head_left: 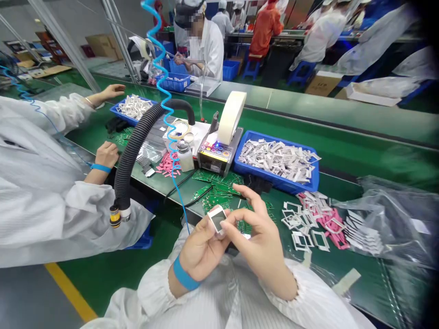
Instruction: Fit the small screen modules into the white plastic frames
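A small display with a dark face and a white frame (218, 220) is held up in front of my body. My left hand (203, 249), with a blue band at the wrist, grips its lower left side between thumb and fingers. Thumb and index finger of my right hand (262, 228) pinch its right edge, while another finger points up and away. Just behind my hands lie green circuit boards (217, 196), loosely piled. Right of them, white plastic frames (298, 219) lie scattered beside pink strips (336, 228).
A blue bin (277, 178) of white frames stands behind, next to a tape dispenser (217, 157) and a pump bottle (185, 157). A black flexible hose (137, 146) arches on the left, near a coiled blue cord (158, 50). Clear plastic bags (401, 219) lie right. A co-worker's sleeve (85, 219) is close left.
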Demonstrator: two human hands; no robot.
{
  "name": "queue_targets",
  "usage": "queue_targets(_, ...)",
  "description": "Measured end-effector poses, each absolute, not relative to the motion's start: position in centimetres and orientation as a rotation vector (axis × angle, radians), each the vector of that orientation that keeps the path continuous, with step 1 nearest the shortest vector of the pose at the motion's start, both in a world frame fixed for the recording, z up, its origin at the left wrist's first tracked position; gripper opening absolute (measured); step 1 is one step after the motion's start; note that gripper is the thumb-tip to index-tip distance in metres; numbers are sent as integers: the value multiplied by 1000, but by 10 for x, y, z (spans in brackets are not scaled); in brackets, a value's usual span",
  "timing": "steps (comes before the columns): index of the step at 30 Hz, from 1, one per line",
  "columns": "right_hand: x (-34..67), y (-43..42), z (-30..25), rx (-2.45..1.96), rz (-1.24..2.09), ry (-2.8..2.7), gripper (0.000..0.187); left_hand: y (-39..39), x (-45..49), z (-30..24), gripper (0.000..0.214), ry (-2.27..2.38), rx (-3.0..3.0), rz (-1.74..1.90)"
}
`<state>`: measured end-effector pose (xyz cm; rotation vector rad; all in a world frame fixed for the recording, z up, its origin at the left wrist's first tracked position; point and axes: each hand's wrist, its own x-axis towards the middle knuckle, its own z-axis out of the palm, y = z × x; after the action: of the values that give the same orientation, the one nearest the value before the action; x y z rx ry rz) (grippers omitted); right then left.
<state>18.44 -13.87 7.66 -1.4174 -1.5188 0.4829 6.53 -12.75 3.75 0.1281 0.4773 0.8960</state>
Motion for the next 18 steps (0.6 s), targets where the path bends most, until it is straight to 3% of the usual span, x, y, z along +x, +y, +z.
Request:
queue_targets(8,196,-136,73,-1470,468,-1506,14,-130,72,39,28,529,170,925)
queue_targets(12,190,-135,65,-1525,218,-1547,7,-130,74,38,27,583,162,934)
queue_targets(15,190,-137,58,-1446,-78,-1819,25,-129,70,37,19,633,182,932)
queue_targets(18,197,-144,53,-1321,-98,-2149,35,-128,59,36,17,683,288,831)
